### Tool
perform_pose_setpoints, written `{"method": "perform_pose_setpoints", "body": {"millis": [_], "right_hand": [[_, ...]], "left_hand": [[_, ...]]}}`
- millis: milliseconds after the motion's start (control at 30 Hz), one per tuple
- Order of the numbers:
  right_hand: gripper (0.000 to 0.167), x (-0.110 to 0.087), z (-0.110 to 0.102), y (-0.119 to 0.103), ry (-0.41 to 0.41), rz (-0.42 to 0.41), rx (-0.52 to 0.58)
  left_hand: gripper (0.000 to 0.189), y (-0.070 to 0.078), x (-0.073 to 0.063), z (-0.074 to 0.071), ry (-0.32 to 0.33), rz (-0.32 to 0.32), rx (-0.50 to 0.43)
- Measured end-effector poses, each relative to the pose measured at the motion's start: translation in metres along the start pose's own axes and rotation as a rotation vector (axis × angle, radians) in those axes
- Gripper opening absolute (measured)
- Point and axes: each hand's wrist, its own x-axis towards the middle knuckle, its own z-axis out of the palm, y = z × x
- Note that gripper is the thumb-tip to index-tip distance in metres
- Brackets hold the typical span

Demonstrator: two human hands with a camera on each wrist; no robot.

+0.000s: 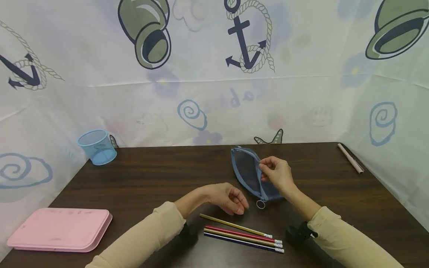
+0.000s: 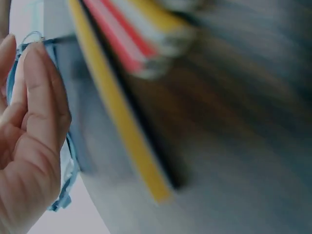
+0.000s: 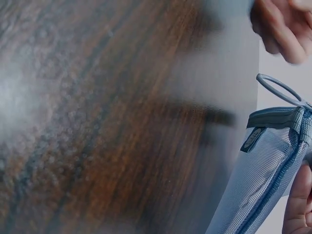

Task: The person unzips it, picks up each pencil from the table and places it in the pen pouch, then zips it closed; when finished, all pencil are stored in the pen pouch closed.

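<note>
My right hand [image 1: 277, 172] pinches the near-right edge of a blue mesh zip pouch [image 1: 246, 167], whose mouth gapes. A zip ring [image 1: 260, 204] hangs at the pouch's front corner. In the right wrist view the mesh pouch [image 3: 268, 165] shows a small label near the zip end. My left hand [image 1: 229, 199] hovers left of the ring with relaxed, bent fingers, holding nothing. Just below it lies a yellow pencil [image 1: 234, 225], apart from several pencils [image 1: 242, 239] in red, gold and dark blue, side by side with their eraser ends to the right.
A pink case [image 1: 60, 229] lies at the table's left front. At the back left corner stands a blue mesh cup [image 1: 98, 148], tilted in view. A pale pen [image 1: 350, 158] lies along the right edge. Printed cloth [image 1: 214, 93] encloses the dark wooden table [image 1: 161, 171].
</note>
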Motion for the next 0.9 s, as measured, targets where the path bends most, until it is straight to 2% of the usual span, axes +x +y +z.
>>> {"method": "perform_pose_setpoints", "body": {"millis": [100, 233, 467, 900], "right_hand": [[0.017, -0.001, 0.0, 0.001, -0.001, 0.009, -0.004], [0.017, -0.001, -0.001, 0.001, -0.006, 0.007, -0.005], [0.018, 0.0, -0.003, 0.0, -0.008, 0.003, -0.02], [0.019, 0.0, -0.004, -0.002, 0.0, 0.01, -0.021]], "left_hand": [[0.024, -0.009, -0.007, 0.0, -0.062, -0.01, 0.019], [0.025, -0.016, -0.013, 0.001, -0.089, 0.025, 0.053], [0.026, -0.021, -0.017, 0.003, -0.068, 0.117, 0.152], [0.024, -0.023, -0.02, 0.004, -0.027, 0.198, 0.27]]}}
